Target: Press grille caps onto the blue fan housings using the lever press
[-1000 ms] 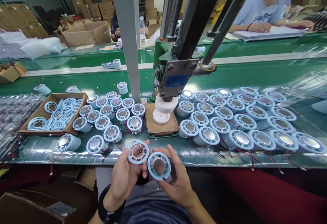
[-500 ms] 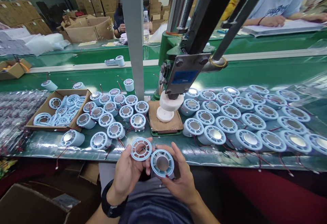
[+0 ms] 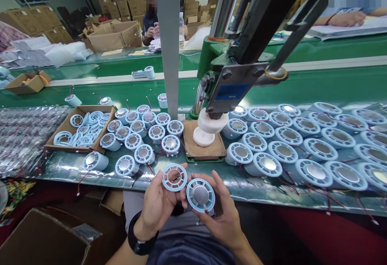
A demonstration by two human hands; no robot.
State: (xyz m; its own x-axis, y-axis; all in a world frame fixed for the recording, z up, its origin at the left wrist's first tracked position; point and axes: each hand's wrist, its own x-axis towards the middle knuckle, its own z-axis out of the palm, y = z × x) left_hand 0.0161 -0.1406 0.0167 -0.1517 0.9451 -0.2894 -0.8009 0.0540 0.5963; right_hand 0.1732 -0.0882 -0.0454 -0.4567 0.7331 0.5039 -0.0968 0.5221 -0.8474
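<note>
**Ring in one hand, speaker unit in the other, low in the frame**

At the bottom centre of the frame I see my left hand [image 3: 159,204] pinching a pale blue spoked ring [image 3: 174,177] between thumb and fingertips, its open face turned up towards the camera. Just to the right of it, my right hand [image 3: 223,216] is closed round a pale blue speaker unit [image 3: 200,195] with a silver disc in its middle. The ring and the unit sit edge to edge, touching or very nearly so; I cannot tell which.

Above them, in the middle of the frame, a hand press [image 3: 232,83] stands on the green bench [image 3: 317,87], its white round head [image 3: 213,122] over a white part on a brown pad [image 3: 205,146]. Right of the press, rows of finished units [image 3: 302,152] fill the frame to its edge. Left of the press lies a smaller cluster of units [image 3: 145,140], and beyond that a shallow cardboard tray [image 3: 65,130] holding loose blue rings. In the upper middle, a seated person [image 3: 150,21] works behind cartons.
</note>
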